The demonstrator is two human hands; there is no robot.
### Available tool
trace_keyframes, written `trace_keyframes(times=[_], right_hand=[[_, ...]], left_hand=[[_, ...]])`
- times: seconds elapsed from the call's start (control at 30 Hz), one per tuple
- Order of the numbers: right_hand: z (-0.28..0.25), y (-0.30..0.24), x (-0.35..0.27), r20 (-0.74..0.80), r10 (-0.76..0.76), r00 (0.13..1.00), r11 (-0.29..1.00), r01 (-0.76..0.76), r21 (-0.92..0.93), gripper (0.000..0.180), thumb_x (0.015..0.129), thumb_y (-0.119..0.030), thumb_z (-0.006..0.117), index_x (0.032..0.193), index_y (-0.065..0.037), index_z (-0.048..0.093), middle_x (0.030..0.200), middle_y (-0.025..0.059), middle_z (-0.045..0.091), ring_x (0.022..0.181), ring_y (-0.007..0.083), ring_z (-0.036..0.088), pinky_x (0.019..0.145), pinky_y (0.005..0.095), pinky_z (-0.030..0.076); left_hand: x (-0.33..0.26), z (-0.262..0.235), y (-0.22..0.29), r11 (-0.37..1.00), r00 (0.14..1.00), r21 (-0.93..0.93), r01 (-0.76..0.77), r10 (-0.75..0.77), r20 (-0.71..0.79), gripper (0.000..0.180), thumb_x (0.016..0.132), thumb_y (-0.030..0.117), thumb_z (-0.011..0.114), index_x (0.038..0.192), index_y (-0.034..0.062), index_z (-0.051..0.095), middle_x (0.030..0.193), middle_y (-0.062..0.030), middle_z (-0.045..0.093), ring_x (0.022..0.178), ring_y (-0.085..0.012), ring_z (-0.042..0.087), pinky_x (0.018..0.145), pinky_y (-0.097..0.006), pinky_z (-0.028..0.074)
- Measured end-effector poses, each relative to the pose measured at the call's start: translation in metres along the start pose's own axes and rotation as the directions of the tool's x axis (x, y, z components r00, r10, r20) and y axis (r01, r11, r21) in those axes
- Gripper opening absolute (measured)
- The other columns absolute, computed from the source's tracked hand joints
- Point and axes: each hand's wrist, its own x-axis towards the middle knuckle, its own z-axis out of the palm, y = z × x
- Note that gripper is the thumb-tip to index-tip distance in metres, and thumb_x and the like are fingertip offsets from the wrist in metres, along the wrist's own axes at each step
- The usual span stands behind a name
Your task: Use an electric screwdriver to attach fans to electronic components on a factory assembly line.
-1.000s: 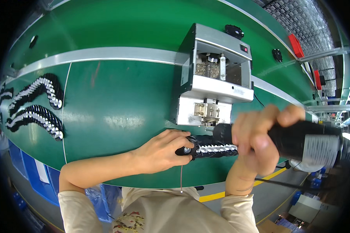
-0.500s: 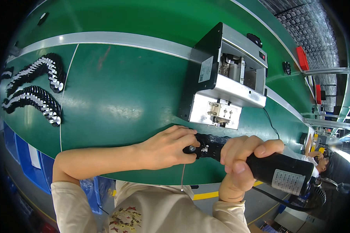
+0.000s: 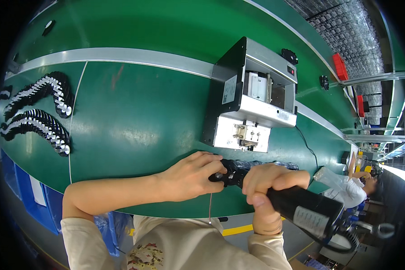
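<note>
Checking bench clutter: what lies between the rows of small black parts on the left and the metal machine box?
Only bare green table top between the rows of small black parts and the metal machine box, crossed by a thin pale line, in the head view.

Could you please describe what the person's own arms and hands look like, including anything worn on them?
Both hands, the left hand and the right hand, are bare: no gloves, rings or watch visible. The forearms are uncovered; short cream sleeves begin near the elbows, part of a cream top with a printed pattern.

The left hand (image 3: 191, 177) holds a small black part (image 3: 227, 173) on the green counter (image 3: 139, 126). The right hand (image 3: 267, 189) grips a black power screwdriver (image 3: 308, 211) touching it. A grey metal machine (image 3: 254, 96) stands just behind.
</note>
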Motion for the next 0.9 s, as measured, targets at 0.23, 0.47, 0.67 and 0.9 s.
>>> trace_keyframes(times=[0.23, 0.47, 0.67, 0.9], right_hand=[[-0.011, -0.023, 0.042, -0.154, -0.173, 0.973, 0.978, 0.188, 0.089, 0.052, 0.086, 0.0, 0.062, 0.13, -0.013, 0.037, 0.069, 0.0042, 0.05, 0.047, 0.0165, 0.05, 0.048, 0.0343, 0.045], [-0.006, -0.011, 0.062, -0.18, -0.182, 0.967, 0.983, 0.173, -0.065, 0.048, 0.081, -0.001, 0.054, 0.127, -0.008, 0.041, 0.067, 0.0031, 0.043, 0.044, 0.0114, 0.041, 0.046, 0.0305, 0.04], [0.002, -0.008, 0.067, -0.199, -0.074, 0.977, 0.995, 0.059, -0.08, 0.041, 0.079, -0.002, 0.057, 0.117, -0.007, 0.041, 0.065, 0.0047, 0.046, 0.041, 0.0121, 0.041, 0.045, 0.0306, 0.041], [0.006, -0.019, 0.014, -0.22, -0.022, 0.975, 0.991, 0.05, 0.121, 0.046, 0.082, 0.003, 0.072, 0.111, -0.013, 0.041, 0.066, 0.0034, 0.051, 0.048, 0.0159, 0.05, 0.047, 0.0328, 0.045]], left_hand=[[-0.002, 0.002, -0.002, 1.0, 1.0, 0.007, -0.004, 0.004, 0.022, 0.022, 0.073, 0.012, 0.066, 0.096, 0.0147, 0.068, 0.115, -0.0092, 0.057, 0.118, -0.0335, 0.055, 0.095, -0.043, 0.046], [0.0, -0.004, -0.002, 1.0, 1.0, 0.004, 0.006, -0.006, 0.002, 0.025, 0.069, 0.01, 0.068, 0.094, 0.0132, 0.067, 0.115, -0.0098, 0.055, 0.117, -0.0337, 0.054, 0.094, -0.043, 0.047], [-0.001, -0.002, -0.003, 1.0, 1.0, 0.005, 0.011, -0.011, -0.003, 0.025, 0.068, 0.01, 0.069, 0.093, 0.0129, 0.068, 0.115, -0.0094, 0.055, 0.117, -0.0334, 0.055, 0.093, -0.043, 0.047], [-0.003, 0.0, -0.004, 1.0, 1.0, 0.023, 0.005, -0.004, -0.028, 0.018, 0.076, 0.014, 0.07, 0.094, 0.0148, 0.072, 0.109, -0.008, 0.057, 0.113, -0.0315, 0.058, 0.088, -0.042, 0.049]])
